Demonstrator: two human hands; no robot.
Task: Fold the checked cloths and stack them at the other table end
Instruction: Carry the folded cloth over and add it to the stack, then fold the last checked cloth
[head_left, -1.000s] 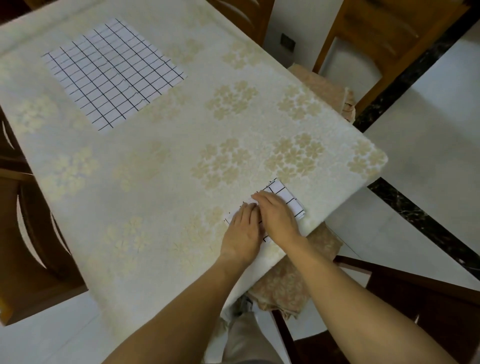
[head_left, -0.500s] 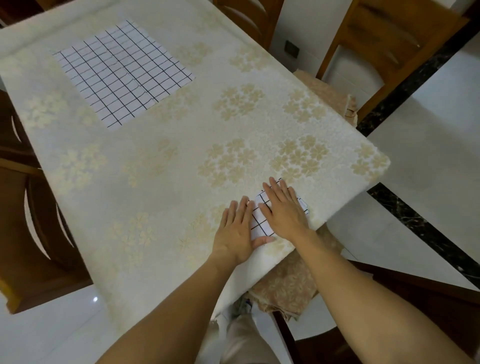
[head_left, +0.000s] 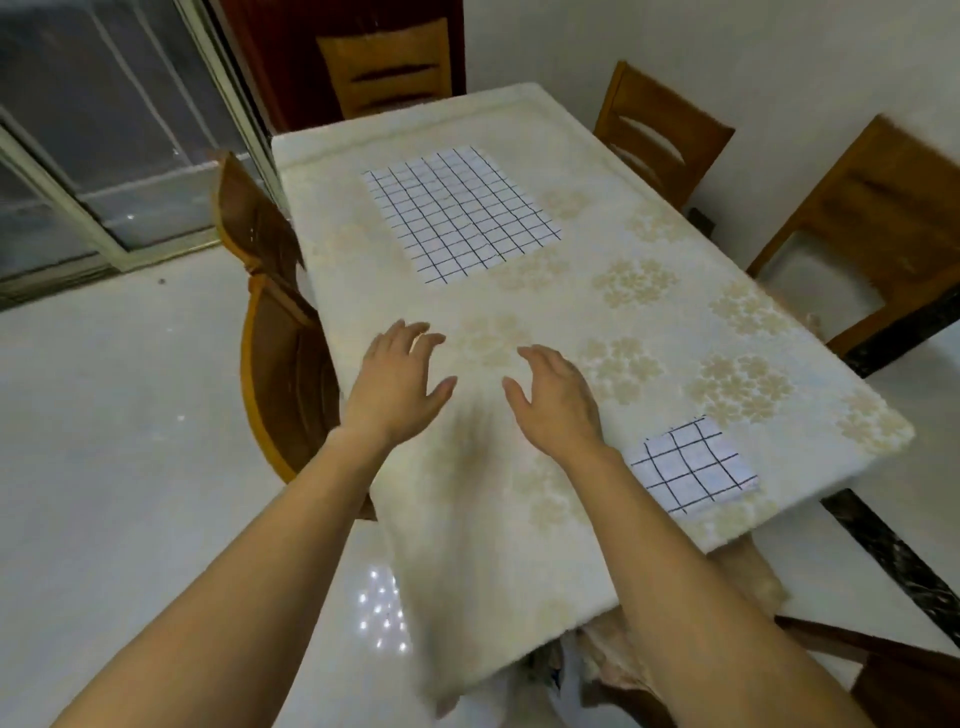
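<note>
A small folded checked cloth (head_left: 693, 466) lies near the table's near right corner, untouched. A large checked cloth (head_left: 460, 212) lies spread flat toward the far end of the table. My left hand (head_left: 397, 387) and my right hand (head_left: 556, 397) hover side by side over the middle of the table, fingers spread, holding nothing. Both hands sit between the two cloths, well short of the spread one.
The table (head_left: 649, 332) wears a cream cloth with pale flower prints. Wooden chairs stand at the left (head_left: 275, 332), the far end (head_left: 387, 67) and the right (head_left: 660, 130) (head_left: 872, 228). A glass sliding door (head_left: 78, 156) is at the far left.
Both hands have lifted off the small folded cloth and moved forward over the table's middle. The view has swung up toward the far end of the table.
</note>
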